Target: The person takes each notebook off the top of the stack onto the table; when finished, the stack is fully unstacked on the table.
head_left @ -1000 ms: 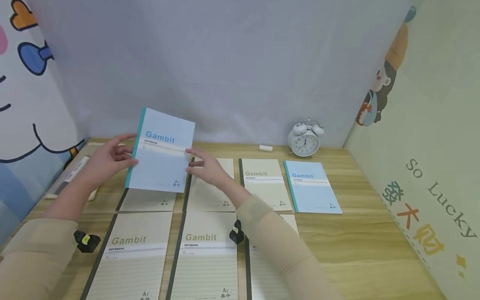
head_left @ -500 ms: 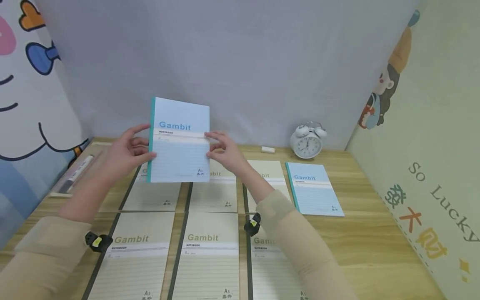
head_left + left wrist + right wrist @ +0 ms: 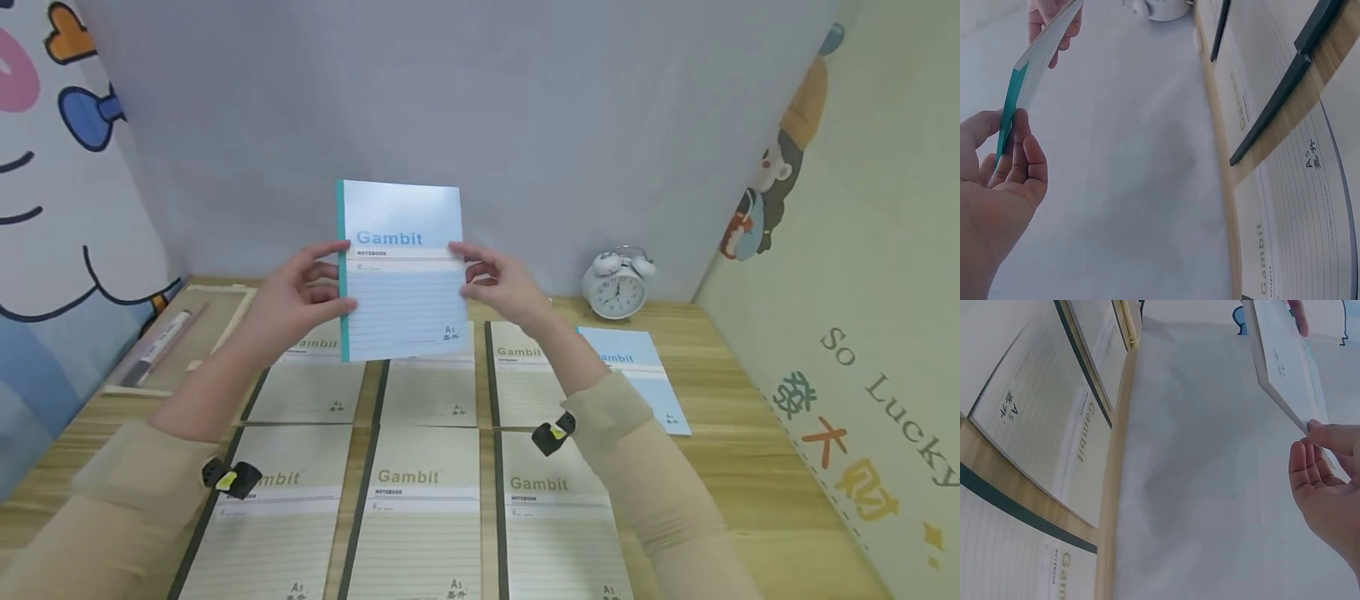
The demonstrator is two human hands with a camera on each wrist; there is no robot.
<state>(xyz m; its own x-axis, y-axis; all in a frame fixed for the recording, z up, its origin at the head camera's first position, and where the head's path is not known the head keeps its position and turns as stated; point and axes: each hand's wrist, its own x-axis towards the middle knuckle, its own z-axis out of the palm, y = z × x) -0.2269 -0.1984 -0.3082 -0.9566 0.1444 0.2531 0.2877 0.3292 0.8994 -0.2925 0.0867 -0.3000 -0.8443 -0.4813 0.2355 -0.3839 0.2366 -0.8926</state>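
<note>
A light blue notebook [image 3: 405,275] with a teal spine is held upright in the air above the back row of notebooks. My left hand [image 3: 292,292] pinches its spine edge, thumb on the cover and fingers behind, as the left wrist view also shows at the teal spine [image 3: 1011,103]. At the opposite edge my right hand [image 3: 510,283] grips the notebook between thumb and fingers. Beneath lie cream notebooks with dark spines in two rows, among them a back-row notebook [image 3: 431,392] and a front-row notebook [image 3: 416,533]. Another light blue notebook [image 3: 660,383] lies at the back right, partly hidden by my right arm.
A white alarm clock [image 3: 617,287] stands at the table's back right, near the grey backdrop [image 3: 480,100]. On the left lies a light-coloured pouch [image 3: 232,312] with a marker [image 3: 157,346] on or in it. Bare wood [image 3: 750,500] shows at the right.
Both hands have carried the light blue notebook right and upward, and its tilt has straightened. My right forearm now covers part of the other blue notebook.
</note>
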